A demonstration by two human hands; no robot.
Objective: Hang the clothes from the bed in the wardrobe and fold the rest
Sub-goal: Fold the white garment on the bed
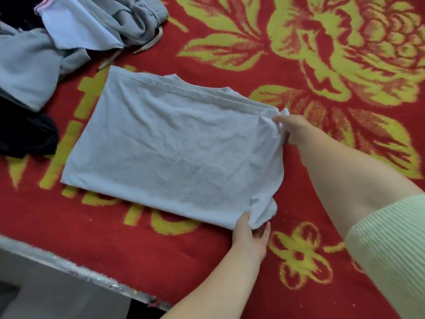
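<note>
- I see the white shirt (170, 143) lying folded flat on the red bed blanket (230, 54).
- My left hand (249, 229) pinches its near corner.
- My right hand (292, 127) pinches its far corner.

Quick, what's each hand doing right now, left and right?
Left hand: pinching the near right corner of the folded white T-shirt.
Right hand: gripping the far right corner of the same shirt.
</note>
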